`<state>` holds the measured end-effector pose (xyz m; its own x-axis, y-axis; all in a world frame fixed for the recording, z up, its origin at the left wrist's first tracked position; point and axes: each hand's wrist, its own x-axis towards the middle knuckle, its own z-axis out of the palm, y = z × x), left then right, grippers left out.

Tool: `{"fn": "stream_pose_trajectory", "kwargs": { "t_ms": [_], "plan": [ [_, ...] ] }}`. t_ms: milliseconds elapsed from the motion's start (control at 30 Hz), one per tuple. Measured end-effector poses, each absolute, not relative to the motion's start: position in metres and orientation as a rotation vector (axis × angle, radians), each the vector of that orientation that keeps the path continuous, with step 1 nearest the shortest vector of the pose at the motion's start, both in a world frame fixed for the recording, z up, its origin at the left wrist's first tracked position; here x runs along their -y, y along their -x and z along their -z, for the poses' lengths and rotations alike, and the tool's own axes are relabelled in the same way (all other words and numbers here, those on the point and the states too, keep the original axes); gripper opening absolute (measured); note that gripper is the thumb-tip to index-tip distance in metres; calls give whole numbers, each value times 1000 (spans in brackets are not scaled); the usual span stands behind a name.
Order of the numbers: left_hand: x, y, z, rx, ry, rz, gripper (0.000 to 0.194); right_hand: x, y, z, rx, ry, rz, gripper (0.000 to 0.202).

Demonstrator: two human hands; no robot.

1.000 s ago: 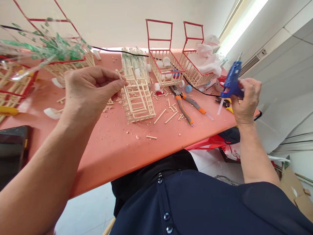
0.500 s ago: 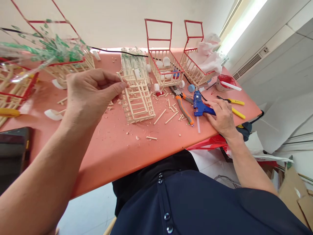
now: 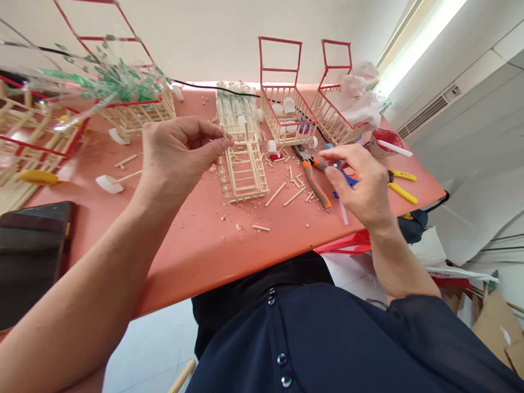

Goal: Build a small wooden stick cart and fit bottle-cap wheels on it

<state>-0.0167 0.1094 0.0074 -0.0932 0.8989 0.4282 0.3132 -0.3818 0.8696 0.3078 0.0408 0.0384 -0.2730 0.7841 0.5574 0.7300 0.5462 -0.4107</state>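
Note:
A small frame of pale wooden sticks (image 3: 244,172) lies on the table, with long rails and short crossbars. My left hand (image 3: 186,155) pinches a stick at its far left corner between thumb and fingertips. Over at the right, my right hand (image 3: 358,183) hovers with thumb and fingers apart and nothing between them. Beneath it is a blue glue gun (image 3: 351,180), mostly hidden by the hand, with a clear glue stick (image 3: 343,213) poking out. Beside the glue gun lie pliers with orange and grey handles (image 3: 316,184).
Stick carts with red handles (image 3: 289,117) line the wall side. A red-stained cup (image 3: 379,146), yellow-handled cutters (image 3: 403,194), loose stick pieces (image 3: 275,194), a white-wheeled axle (image 3: 109,184) and a phone (image 3: 35,245) are on the pink table (image 3: 196,259). A black cord runs along the back.
My right hand has let go of the glue gun, lifted and moved left, its fingers spreading. My left hand still pinches at the stick frame. The view has shifted slightly left.

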Motion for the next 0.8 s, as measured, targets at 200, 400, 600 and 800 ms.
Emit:
{"fn": "stream_pose_trajectory", "kwargs": {
  "t_ms": [200,400,600,800],
  "plan": [
    [-106,19,-7,-1353,-1769,-1508,11,-81,-247,-25,2047,1159,-411,46],
    [-107,20,-6,-1322,-1848,-1537,6,-100,-228,-24,2100,1170,-440,49],
    [-107,19,-3,-1347,-1834,-1539,7,-108,-218,-20,2132,1184,-438,42],
    [-108,20,-2,-1335,-1866,-1530,6,-111,-216,-17,2171,1160,-459,40]
  ]
}}
